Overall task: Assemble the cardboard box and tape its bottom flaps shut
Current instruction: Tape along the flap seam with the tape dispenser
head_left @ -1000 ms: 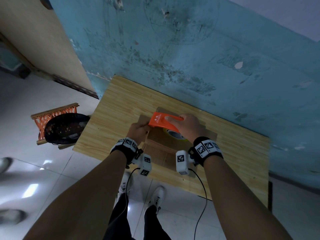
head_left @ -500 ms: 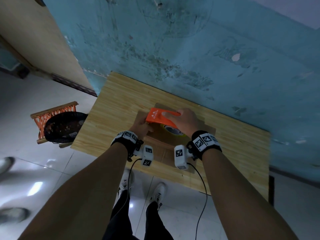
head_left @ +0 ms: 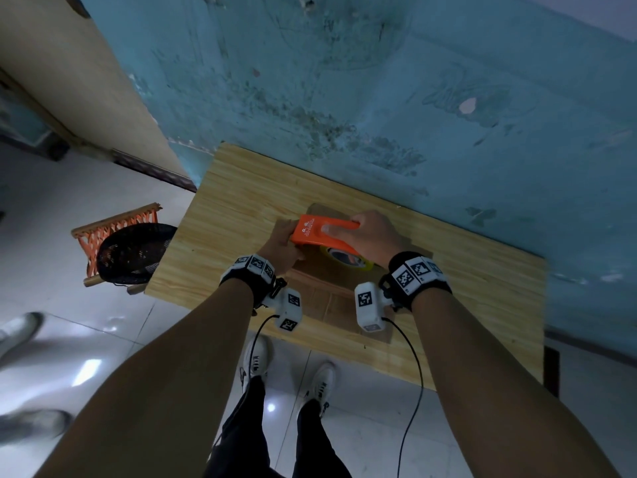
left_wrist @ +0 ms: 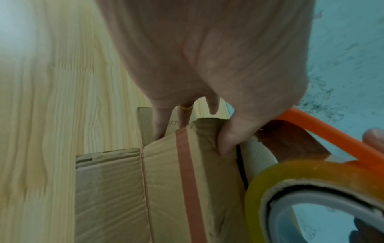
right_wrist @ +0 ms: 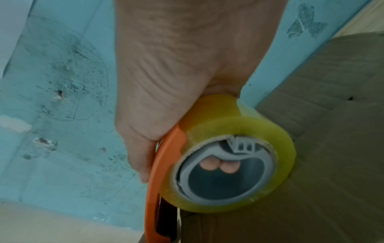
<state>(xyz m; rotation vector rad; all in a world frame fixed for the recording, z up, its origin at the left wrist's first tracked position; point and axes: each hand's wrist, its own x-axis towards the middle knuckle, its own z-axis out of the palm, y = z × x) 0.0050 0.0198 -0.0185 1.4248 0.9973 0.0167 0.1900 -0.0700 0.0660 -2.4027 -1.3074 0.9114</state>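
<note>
Right grip: right hand (head_left: 375,236) wrapped around the orange tape dispenser (head_left: 322,231), fingertips (right_wrist: 209,165) showing through the hub of the yellowish tape roll (right_wrist: 232,156). Dispenser held over the far left corner of the box, roll just above the cardboard.

Left grip: left hand (head_left: 281,246) clamped on the cardboard box (left_wrist: 187,180) at its far left corner, thumb (left_wrist: 228,139) pressing the top face, fingers (left_wrist: 160,125) down the side wall. Whether the thumb pins a loose tape end cannot be told.

Box: stands on the wooden tabletop (head_left: 241,208), bottom up, flaps folded flat; loose flaps spread on the tabletop beneath. A reddish stripe (left_wrist: 187,164) runs across the top near the thumb.

Handling, judged: box light, hollow, stiff at edges and corners, yielding in mid-panel; likely to slide on the smooth tabletop when tape is pulled. Best held at a corner or edge, as now. Tape sticky, thin, prone to wrinkle; dispenser rigid, best gripped through the hub.

Surroundings: blue wall (head_left: 379,81) behind; a woven stool (head_left: 120,236) on the tiled floor at left.
</note>
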